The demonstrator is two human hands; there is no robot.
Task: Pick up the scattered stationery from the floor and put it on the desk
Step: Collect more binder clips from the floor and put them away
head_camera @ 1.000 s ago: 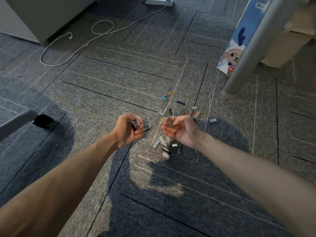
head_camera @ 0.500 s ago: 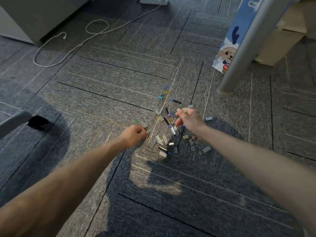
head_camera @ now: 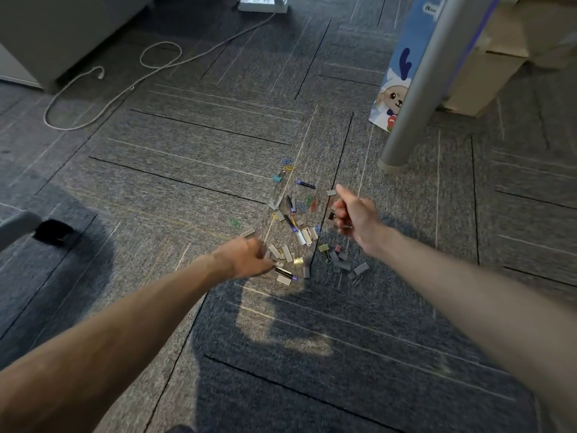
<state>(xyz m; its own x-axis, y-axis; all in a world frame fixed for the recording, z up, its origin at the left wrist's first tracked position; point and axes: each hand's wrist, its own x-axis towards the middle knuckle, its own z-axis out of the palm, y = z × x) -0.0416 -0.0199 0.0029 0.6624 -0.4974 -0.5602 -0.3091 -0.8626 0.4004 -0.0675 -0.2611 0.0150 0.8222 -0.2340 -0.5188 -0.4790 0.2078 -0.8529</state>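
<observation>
In the head view, the stationery [head_camera: 307, 235], mostly small clips, is seen scattered on the carpet floor [head_camera: 187, 189] near a grey table leg [head_camera: 415, 89]. The left hand [head_camera: 246, 257] is curled at the pile's near edge; a grip cannot be told. A dark clip [head_camera: 331, 216] is pinched by the curled right hand [head_camera: 354, 218].

Grey carpet tiles with thin pale and black stripes [head_camera: 187, 170] cover the floor. At far left stands a plain grey cabinet [head_camera: 62, 26]. In front of it a thin white cable [head_camera: 131, 88] lies in loose loops, trailing toward a white power strip [head_camera: 263, 1] at the top edge. A round grey metal leg [head_camera: 418, 79] slants down at right, crossing a blue carton printed with a white cartoon animal [head_camera: 402, 67]. A brown cardboard box [head_camera: 480, 76] sits behind. A black caster [head_camera: 51, 231] shows at the left edge.
</observation>
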